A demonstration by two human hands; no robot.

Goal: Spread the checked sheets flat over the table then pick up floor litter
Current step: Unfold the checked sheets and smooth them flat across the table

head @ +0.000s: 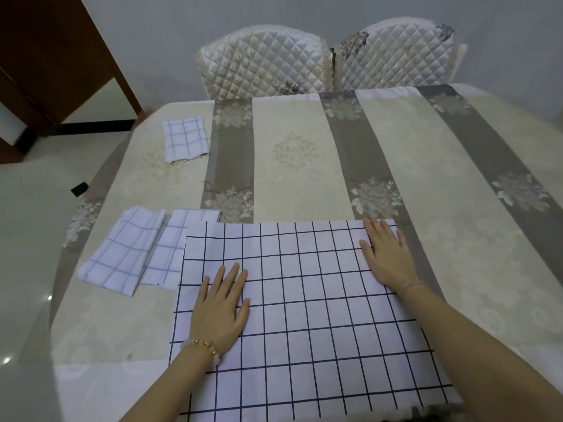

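Nearest, the large checked sheet [304, 324] is pressed flat by the left hand [221, 309] near its left edge and the right hand [387, 257] at its far right corner, all fingers straight.

The near edge of the spread checked sheet [304, 315] runs off the bottom of the picture, below both your grips. Your left grip [221, 309] and right grip [387, 254] lie flat on it and hide the cloth under the palms. Just left of your left grip, the sheet covers part of a folded checked sheet [170, 251]. Beyond your right grip the worktop [304, 166] is cut off at the right edge. Far left of your left grip, a small dark thing [79, 188] on the floor [30, 223] is too small to tell.
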